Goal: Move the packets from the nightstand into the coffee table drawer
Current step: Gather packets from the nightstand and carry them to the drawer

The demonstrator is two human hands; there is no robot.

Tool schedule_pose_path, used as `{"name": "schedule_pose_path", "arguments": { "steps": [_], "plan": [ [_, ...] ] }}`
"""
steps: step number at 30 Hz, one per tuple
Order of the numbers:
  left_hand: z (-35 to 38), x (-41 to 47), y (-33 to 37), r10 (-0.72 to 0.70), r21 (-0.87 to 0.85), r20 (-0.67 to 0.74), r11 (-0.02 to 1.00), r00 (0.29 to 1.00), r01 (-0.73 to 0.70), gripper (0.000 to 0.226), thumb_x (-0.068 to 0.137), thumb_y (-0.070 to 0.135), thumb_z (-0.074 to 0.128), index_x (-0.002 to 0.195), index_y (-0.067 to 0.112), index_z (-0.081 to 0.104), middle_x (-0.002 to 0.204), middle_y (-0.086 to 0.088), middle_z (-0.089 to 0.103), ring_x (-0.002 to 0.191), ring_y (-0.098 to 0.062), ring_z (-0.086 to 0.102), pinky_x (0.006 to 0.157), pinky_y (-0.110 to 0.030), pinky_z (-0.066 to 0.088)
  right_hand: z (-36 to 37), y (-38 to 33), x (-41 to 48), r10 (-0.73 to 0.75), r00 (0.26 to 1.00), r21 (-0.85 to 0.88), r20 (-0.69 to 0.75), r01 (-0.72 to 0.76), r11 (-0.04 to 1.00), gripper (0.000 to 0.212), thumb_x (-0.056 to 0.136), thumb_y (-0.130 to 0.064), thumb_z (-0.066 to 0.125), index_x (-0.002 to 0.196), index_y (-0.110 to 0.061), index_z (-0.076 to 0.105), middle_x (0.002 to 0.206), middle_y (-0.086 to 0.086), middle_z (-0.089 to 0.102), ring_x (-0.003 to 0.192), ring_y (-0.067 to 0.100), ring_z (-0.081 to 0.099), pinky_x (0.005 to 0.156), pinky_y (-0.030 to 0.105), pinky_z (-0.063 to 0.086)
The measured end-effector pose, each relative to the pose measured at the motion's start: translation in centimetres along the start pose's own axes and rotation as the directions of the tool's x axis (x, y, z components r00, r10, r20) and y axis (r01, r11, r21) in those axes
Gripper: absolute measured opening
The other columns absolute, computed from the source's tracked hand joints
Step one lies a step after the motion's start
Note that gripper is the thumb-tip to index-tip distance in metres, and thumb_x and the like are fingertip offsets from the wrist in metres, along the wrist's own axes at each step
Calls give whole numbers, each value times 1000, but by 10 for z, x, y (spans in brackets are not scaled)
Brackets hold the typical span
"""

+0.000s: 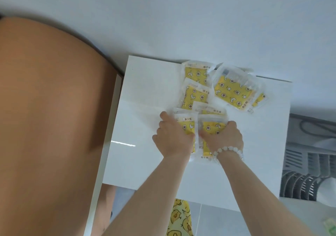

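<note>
The left hand point(173, 138) curls its fingers round a yellow packet point(188, 126). The right hand point(225, 138), with a bead bracelet point(228, 151) at the wrist, grips a second packet point(212, 126) just beside it. Both are low over the white nightstand point(145, 90). More packets point(234, 90) lie scattered just beyond, near the wall.

Yellow moon-and-star packets point(234, 92), white nightstand point(145, 93); tan panel point(49, 108), yellow duck-print cloth point(179, 219)
</note>
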State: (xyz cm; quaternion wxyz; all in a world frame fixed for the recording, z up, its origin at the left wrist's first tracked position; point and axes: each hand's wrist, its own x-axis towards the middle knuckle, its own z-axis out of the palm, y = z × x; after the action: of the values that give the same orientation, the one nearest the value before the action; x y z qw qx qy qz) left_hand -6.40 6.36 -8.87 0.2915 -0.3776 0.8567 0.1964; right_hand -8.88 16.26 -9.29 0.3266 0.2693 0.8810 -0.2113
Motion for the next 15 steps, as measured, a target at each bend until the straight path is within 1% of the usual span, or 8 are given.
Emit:
{"name": "schedule_pose_path", "arguments": {
  "steps": [3,5,7,9,12,13,15],
  "plan": [
    [1,-3,4,66,6,-7,998,998,-66,67,79,34,72,126,10,30,111,-3,59,103,-24,60,76,-31,43,6,9,-6,62,998,72,-26,-60,996,64,72,-52,73,107,-6,45,96,8,56,88,29,57,67,31,40],
    [1,-5,5,96,35,2,995,995,-96,57,82,32,69,122,9,35,113,-4,56,105,-23,57,78,-31,44,10,16,-11,105,994,120,-28,-101,988,59,71,-47,75,101,-7,43,92,6,52,81,26,51,65,31,38],
    [3,-9,3,122,83,20,989,992,-123,50,86,32,65,121,9,37,117,-5,52,109,-23,52,80,-30,43,13,23,-14,132,991,163,-26,-126,979,56,71,-44,76,95,-9,39,91,6,51,79,25,47,65,30,36],
    [4,-14,-2,146,103,42,983,988,-149,47,89,32,62,122,9,38,119,-5,49,110,-23,50,81,-29,43,16,28,-18,131,991,198,-36,-122,973,55,72,-41,77,94,-9,37,88,6,50,78,25,48,63,30,35],
    [6,-18,-10,135,61,75,988,988,-140,41,90,25,61,121,10,39,119,-6,45,107,-25,54,76,-27,43,17,34,-23,129,991,239,-35,-117,964,53,75,-40,75,95,-9,36,74,1,44,72,25,48,53,28,34],
    [6,-19,-12,137,61,82,988,987,-142,38,90,22,60,120,10,40,119,-6,45,105,-25,55,73,-26,41,17,36,-25,133,991,249,-25,-123,961,53,76,-40,74,95,-9,36,71,-1,42,70,24,48,49,27,31],
    [6,-22,-17,163,98,90,980,983,-171,33,90,16,57,118,10,41,119,-5,44,101,-24,56,69,-24,38,15,42,-30,145,989,266,-7,-138,954,53,77,-41,73,96,-9,36,70,-2,40,67,22,47,47,25,30]
  ]
}}
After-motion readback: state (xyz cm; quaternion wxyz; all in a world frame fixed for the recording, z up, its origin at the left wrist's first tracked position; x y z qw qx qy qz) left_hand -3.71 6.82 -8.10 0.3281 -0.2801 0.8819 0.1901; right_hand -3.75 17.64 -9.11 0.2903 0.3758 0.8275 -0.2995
